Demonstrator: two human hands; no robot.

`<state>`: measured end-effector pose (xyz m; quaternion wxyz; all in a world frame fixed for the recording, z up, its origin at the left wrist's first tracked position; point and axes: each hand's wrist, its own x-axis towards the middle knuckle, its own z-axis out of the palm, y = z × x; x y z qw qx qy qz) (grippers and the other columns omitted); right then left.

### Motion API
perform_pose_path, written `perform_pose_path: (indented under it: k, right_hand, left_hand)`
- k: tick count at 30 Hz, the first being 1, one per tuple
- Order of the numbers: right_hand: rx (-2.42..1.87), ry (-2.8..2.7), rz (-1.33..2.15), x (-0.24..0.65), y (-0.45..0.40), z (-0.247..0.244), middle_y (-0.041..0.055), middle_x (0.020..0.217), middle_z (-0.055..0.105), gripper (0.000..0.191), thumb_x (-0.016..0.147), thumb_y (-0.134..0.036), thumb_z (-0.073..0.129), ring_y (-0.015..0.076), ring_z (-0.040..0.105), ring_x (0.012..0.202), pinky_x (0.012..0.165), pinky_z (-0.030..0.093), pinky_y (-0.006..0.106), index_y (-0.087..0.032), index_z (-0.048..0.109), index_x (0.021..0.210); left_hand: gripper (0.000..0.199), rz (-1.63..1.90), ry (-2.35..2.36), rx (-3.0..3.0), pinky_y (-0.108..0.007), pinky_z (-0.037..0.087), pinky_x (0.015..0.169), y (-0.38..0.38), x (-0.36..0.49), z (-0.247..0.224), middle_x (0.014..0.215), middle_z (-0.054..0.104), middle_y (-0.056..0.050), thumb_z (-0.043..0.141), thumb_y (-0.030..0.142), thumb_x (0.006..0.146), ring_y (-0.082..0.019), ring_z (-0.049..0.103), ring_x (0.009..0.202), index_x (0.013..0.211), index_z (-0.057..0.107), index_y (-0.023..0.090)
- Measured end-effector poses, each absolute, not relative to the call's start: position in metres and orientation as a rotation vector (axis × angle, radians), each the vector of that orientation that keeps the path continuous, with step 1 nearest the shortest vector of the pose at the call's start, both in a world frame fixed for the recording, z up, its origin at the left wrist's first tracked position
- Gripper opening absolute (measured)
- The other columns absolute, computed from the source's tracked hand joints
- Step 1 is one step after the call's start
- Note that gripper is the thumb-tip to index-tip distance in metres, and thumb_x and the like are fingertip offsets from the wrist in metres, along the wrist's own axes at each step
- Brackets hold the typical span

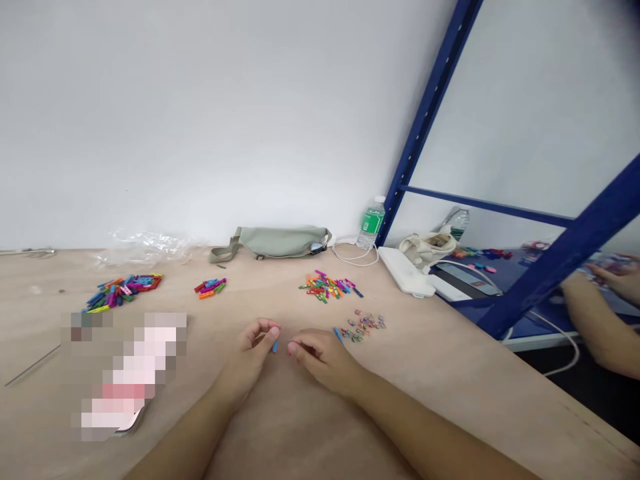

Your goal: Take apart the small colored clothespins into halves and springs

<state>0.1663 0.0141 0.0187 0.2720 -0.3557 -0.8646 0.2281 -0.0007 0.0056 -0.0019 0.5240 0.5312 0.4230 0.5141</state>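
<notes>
Pinching blue peg half (275,346) in narrow left grip (249,353), second blue half (339,335) in narrow right grip (320,357). Springs (363,327), loose halves (327,287) lie ahead, unjoined; assembled pegs (123,292) piled left on counter (450,373).

A plywood tabletop (465,373) carries three heaps of coloured clothespins: the largest near the left (123,292), a small one beside it (210,287), and one of shorter pieces (327,287) toward the middle, with small coloured loops (364,325) just nearer the front. Along the back edge lie crumpled clear plastic (145,248), a sage waist bag (270,243), and a water bottle (371,223). A white power bank (404,272) sits at the right edge, and a pixelated object (123,373) covers part of the left.
</notes>
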Motion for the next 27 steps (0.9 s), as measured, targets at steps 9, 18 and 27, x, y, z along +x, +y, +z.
perform_pose_path:
  k: [9, 18, 27]
  right_hand:
    - [-0.93, -2.304, 0.557, 0.167, 0.0164, 0.0183, 0.0012, 0.062, 0.055, 0.032, 0.086, -0.032, 0.035, 0.0107, 0.048, 0.059, 0.056, 0.037, 0.02, -0.016, 0.053, 0.065]
    - [-1.031, -2.206, 0.838, 0.1665, 0.0144, 0.0164, -0.0017, 0.049, 0.051, 0.035, 0.083, -0.036, 0.04, 0.0083, 0.045, 0.046, 0.044, 0.033, 0.017, -0.014, 0.056, 0.061]
    - [-1.092, -2.175, 1.023, 0.1679, 0.0105, 0.022, -0.0011, 0.053, 0.054, 0.036, 0.084, -0.038, 0.036, 0.0074, 0.045, 0.044, 0.041, 0.031, 0.017, -0.014, 0.057, 0.066]
  left_hand:
    - [0.025, 1.217, 0.876, 1.256, -0.027, 0.041, 0.07, 0.0059, 0.0007, -0.001, 0.073, 0.06, -0.001, 0.053, 0.041, 0.071, -0.014, 0.053, 0.07, 0.082, 0.056, 0.018]
    - [0.025, 1.137, 0.877, 1.294, -0.028, 0.04, 0.071, 0.0053, -0.0002, -0.0021, 0.073, 0.06, -0.001, 0.05, 0.039, 0.074, -0.015, 0.053, 0.073, 0.083, 0.056, 0.017]
    - [0.025, 1.081, 0.881, 1.321, -0.026, 0.038, 0.07, 0.0051, -0.0009, 0.0011, 0.073, 0.059, -0.002, 0.051, 0.039, 0.073, -0.014, 0.051, 0.071, 0.082, 0.057, 0.017]
